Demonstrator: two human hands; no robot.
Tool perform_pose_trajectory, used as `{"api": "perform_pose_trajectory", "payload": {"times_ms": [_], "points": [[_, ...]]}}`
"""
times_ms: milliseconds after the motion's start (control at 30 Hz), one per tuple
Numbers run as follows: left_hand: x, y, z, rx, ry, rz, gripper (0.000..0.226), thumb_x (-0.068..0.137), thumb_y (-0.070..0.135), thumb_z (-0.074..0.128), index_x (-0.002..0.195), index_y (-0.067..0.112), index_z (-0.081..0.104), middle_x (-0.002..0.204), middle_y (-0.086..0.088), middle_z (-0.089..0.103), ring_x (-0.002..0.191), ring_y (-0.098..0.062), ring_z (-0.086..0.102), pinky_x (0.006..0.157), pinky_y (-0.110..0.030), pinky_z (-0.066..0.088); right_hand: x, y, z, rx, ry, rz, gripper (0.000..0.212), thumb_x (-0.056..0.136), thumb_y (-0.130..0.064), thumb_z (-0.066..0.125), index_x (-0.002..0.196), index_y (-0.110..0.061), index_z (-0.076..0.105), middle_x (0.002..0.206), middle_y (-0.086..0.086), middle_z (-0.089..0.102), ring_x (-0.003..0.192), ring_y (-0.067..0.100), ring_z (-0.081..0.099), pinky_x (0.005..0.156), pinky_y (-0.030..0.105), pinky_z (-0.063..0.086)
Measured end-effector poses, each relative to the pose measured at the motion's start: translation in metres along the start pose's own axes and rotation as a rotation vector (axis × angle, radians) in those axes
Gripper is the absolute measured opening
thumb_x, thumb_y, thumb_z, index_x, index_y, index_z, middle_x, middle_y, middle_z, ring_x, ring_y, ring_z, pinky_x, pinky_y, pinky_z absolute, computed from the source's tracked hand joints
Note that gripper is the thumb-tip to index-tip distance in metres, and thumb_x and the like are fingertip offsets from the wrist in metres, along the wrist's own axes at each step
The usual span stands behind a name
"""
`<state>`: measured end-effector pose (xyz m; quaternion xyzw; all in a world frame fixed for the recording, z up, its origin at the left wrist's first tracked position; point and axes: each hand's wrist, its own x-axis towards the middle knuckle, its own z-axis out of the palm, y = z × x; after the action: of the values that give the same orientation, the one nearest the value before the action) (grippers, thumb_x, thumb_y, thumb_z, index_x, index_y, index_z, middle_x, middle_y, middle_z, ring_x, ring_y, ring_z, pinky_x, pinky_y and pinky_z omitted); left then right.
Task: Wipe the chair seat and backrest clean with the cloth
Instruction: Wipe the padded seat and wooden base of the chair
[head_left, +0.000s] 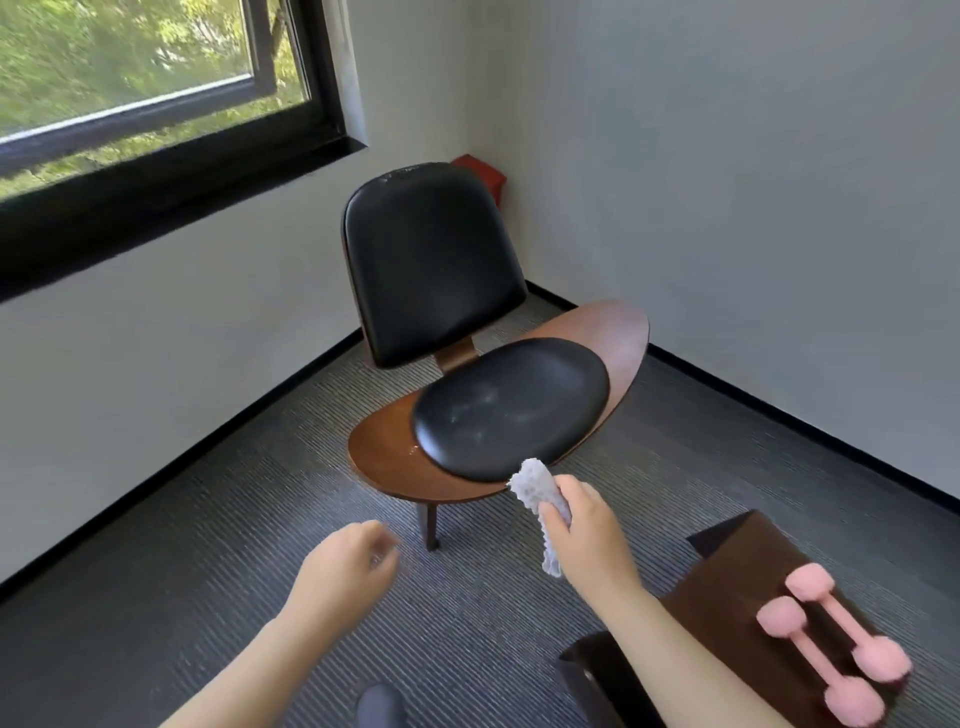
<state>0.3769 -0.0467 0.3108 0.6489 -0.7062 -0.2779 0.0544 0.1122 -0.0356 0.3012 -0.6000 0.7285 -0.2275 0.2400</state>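
At the far left a dark-framed window (156, 130) sits in the wall above the carpet (208, 545); over the near part of that carpet the left hand (353, 566) hangs free, fingers loosely curled and holding nothing, well apart from the chair. The chair stands toward the far corner of the floor; its black backrest (431, 260) rises upright with pale specks along its top edge, and a red object (480, 169) shows just behind it. Below, the black seat cushion (511, 408) lies on the wooden seat shell (379, 462) and carries faint pale smears across its middle. At the near edge of the cushion the cloth (537, 488) pokes up, bunched into a roll; the right hand (587, 530) is clamped round it, one tail dangling below the fist; whether the cloth's tip touches the cushion I cannot tell. Furthest right, at the near right of the floor, a dark wooden table (743, 566) bears two pink dumbbells (779, 618).

The cloth looks light, soft and limp, so it probably wipes better spread flat under the palm than rolled; the cushion seems smooth and slightly yielding, likely slippery where damp. The chair appears light enough to shift under pressure; the free hand could steady it at the shell's left rim.
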Motion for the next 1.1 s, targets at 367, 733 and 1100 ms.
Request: {"api": "perform_pose_trajectory", "payload": {"times_ms": [367, 733, 1100], "points": [[0.045, -0.078, -0.047, 0.014, -0.030, 0.010, 0.017, 0.090, 0.031, 0.051, 0.096, 0.023, 0.065, 0.090, 0.012, 0.065, 0.083, -0.004, 0.060, 0.078, -0.025, 0.053, 0.029, -0.050, 0.066, -0.022, 0.013, 0.038, 0.008, 0.090, -0.024, 0.053, 0.088, -0.019, 0.058, 0.092, -0.009, 0.054, 0.084, 0.010, 0.053, 0.071, 0.027, 0.047], [0.137, -0.101, -0.071, 0.026, -0.072, 0.003, 0.016, 0.091, 0.033, 0.050, 0.098, 0.029, 0.063, 0.092, 0.016, 0.062, 0.085, -0.001, 0.058, 0.078, -0.020, 0.050, 0.117, -0.049, 0.100, 0.016, -0.046, 0.099, 0.009, 0.087, -0.022, 0.050, 0.086, -0.021, 0.059, 0.089, -0.009, 0.057, 0.085, 0.014, 0.054, 0.073, 0.035, 0.049], [0.278, -0.125, -0.089, 0.067, -0.105, -0.081, 0.015, 0.091, 0.032, 0.050, 0.098, 0.028, 0.062, 0.092, 0.012, 0.062, 0.085, -0.005, 0.058, 0.071, -0.020, 0.043, 0.265, -0.054, 0.141, 0.019, -0.111, 0.178, 0.012, 0.089, -0.026, 0.053, 0.092, -0.016, 0.061, 0.093, -0.008, 0.057, 0.090, 0.017, 0.051, 0.075, 0.030, 0.046]]}}
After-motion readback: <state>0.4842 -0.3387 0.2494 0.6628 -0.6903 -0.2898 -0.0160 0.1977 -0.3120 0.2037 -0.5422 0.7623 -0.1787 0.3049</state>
